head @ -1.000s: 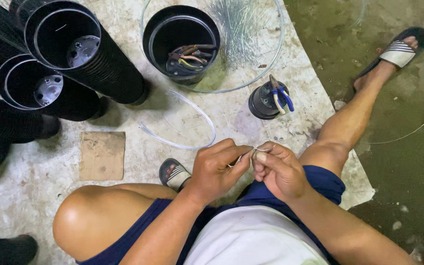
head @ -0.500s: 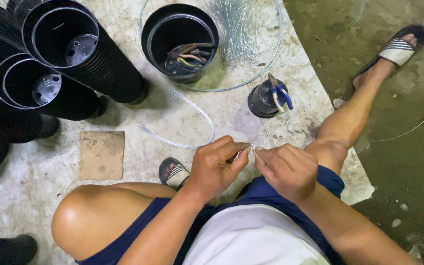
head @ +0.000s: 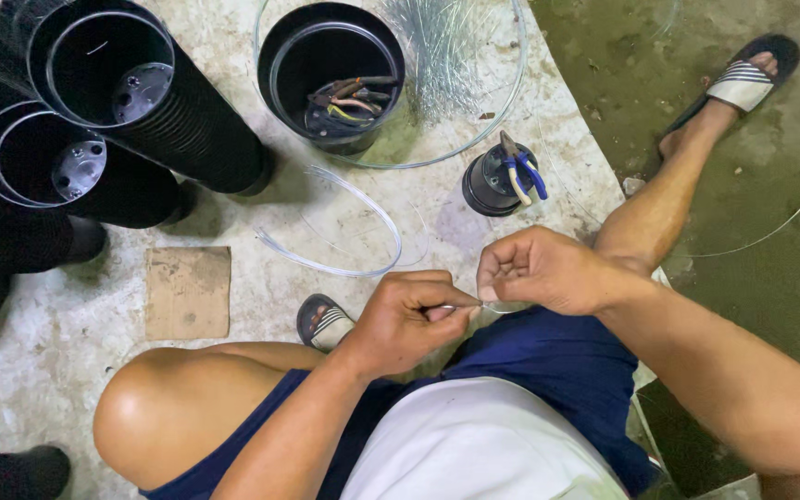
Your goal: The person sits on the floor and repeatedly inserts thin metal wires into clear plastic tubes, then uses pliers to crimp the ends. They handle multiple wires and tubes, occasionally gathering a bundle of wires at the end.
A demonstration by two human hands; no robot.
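Both hands, left hand [head: 409, 319] and right hand [head: 543, 270], pinch shut on a thin wire [head: 474, 307], likely springy, best gripped near its ends.

Stacked black pots [head: 141, 102] lie beside a pot of tools [head: 331, 79], with pliers [head: 518, 171] on a small cup and cardboard [head: 187, 292] nearby.

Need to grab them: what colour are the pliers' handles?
Blue and pale cream, on the pliers in the small black pot; head view.
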